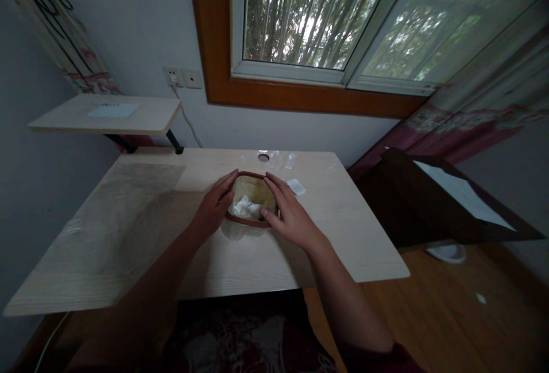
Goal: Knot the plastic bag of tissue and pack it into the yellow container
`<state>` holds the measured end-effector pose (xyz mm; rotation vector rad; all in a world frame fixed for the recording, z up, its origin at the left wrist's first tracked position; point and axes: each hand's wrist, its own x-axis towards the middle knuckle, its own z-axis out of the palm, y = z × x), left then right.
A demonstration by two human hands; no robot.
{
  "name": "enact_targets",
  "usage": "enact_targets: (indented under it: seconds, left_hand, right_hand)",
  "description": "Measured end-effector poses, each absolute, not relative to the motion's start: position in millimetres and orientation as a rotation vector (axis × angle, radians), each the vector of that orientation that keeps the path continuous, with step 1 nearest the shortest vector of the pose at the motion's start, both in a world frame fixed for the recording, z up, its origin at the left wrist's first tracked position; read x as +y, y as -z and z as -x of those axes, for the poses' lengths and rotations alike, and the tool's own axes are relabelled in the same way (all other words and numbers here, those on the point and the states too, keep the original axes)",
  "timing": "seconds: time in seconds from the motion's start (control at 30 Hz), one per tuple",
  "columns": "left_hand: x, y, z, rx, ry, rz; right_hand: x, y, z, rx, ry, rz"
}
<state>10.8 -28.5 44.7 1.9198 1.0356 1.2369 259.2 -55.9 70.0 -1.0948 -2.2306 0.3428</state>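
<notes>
A small trash bin with a brown rim and a pale liner stands on the table, seen from above. Crumpled white tissue lies inside it. My left hand grips the bin's left side, its fingers stretched along the rim. On the opposite side my right hand holds the rim, with the thumb over the inner edge and the fingers along the outside. Thin, clear plastic shows below the near rim. A small white piece of paper lies just beyond my right hand.
The pale wooden table has a cable hole near the back. A clear sheet covers its left part. A raised shelf stands at back left, holding a paper. To the right is a dark brown piece of furniture.
</notes>
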Motion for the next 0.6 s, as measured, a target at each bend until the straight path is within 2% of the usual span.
enact_targets:
  seconds: [0.6]
  left_hand:
    - [-36.0, -31.7, -21.1, 1.001, -1.349, -1.636]
  right_hand:
    - [-46.6, -58.1, -262.2, -2.162, -0.451, 1.014]
